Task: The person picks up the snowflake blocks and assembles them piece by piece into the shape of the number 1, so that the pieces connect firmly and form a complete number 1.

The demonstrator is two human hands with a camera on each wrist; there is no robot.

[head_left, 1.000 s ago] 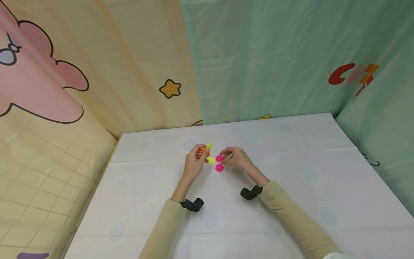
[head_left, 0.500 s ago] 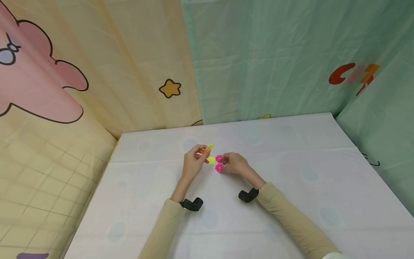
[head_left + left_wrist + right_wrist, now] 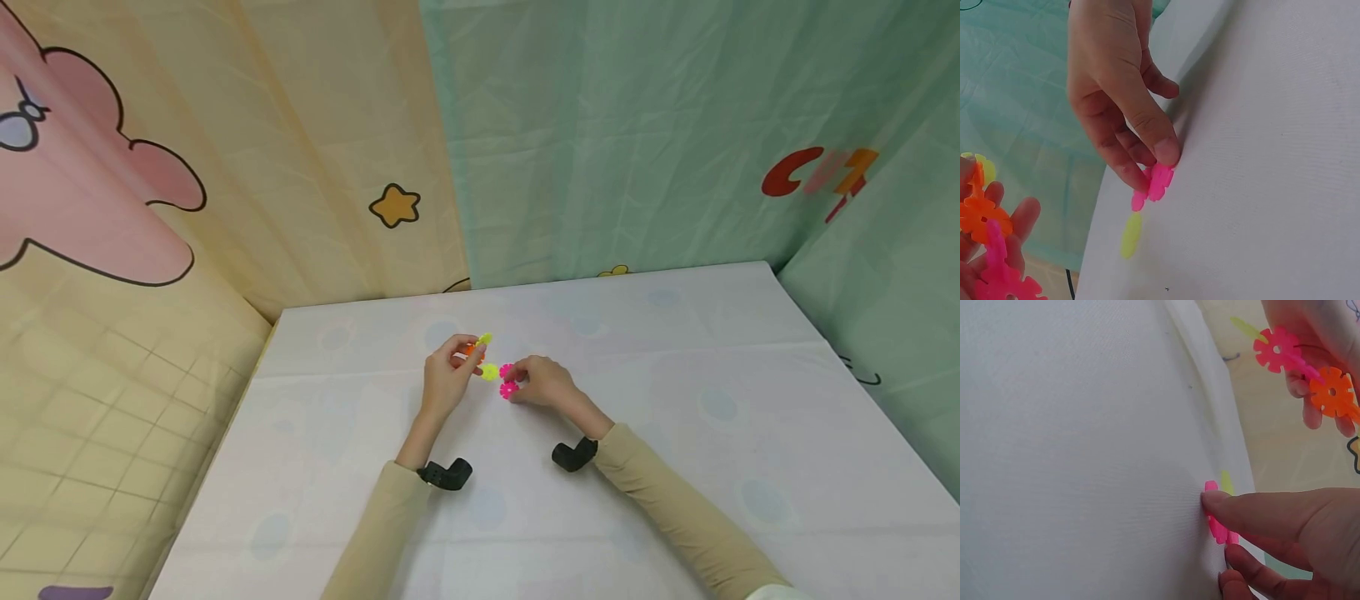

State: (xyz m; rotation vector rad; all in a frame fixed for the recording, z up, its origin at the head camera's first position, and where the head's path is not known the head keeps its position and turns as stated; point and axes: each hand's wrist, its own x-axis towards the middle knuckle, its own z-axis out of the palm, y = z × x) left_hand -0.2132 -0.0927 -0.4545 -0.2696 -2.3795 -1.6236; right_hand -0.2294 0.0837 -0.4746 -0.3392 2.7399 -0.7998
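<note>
In my left hand (image 3: pixel 446 379) is a joined chain of notched, flower-shaped plastic discs. The right wrist view shows an orange disc (image 3: pixel 1332 392), a pink disc (image 3: pixel 1277 349) and a yellow disc (image 3: pixel 1248 329) along that chain. Low over the white table, the thumb and fingers of my right hand (image 3: pixel 547 383) pinch the nearer pink disc (image 3: pixel 507 391). Just behind it lies another pink disc (image 3: pixel 506 370), partly covered by the fingers. A loose yellow disc (image 3: pixel 489 372) is to the left of the pink pair, close to my left fingertips.
A white cloth with pale spots covers the table (image 3: pixel 637 517). Printed curtains, one yellow (image 3: pixel 322 150) and one green (image 3: pixel 600 150), hang behind its far edge. Each wrist wears a black camera mount, the left mount (image 3: pixel 447 474) and the right mount (image 3: pixel 575 454).
My right hand has shifted slightly nearer and left, from the farther pink disc to the nearer one, and its fingers have closed on it. The left hand stays nearly still with its chain.
</note>
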